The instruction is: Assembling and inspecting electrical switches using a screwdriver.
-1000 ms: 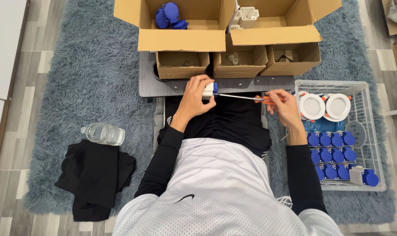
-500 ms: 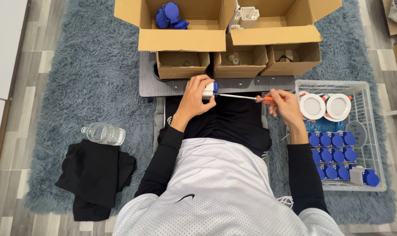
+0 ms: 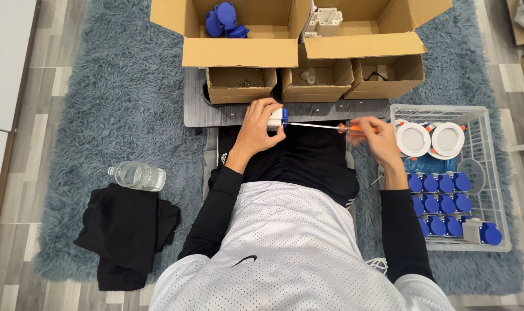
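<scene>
— Palms are hidden, both of them; only the backs of the hands show. What the left hand (image 3: 261, 128) holds is half covered by its fingers.

— What can you make out of it?

— Small white part with a blue cap (image 3: 277, 117), held over the lap just below the edge of the grey desk (image 3: 354, 109). Its underside is out of sight.

— And the tool?

— Screwdriver (image 3: 331, 126) with an orange handle, lying level, its thin shaft reaching left to the blue cap. The tip is too small to see where it meets the part.

— Around it?

— Three small open boxes on the desk: the left one (image 3: 239, 85) holds tiny dark bits I cannot tell apart. Behind stand two big cardboard boxes; the left box (image 3: 239, 53) has blue parts inside, the right box (image 3: 363, 45) is cut off at the top. A white wire basket (image 3: 495, 173) to the right carries two white round discs and rows of blue caps; the right forearm hides its near-left corner. On the rug lie a clear bottle (image 3: 136, 175) and a black cloth (image 3: 126, 233).

— The grip?

— Left grip is closed around the white part. The right hand (image 3: 372, 135) is pinched closed on the orange handle, fingers curled.
</scene>
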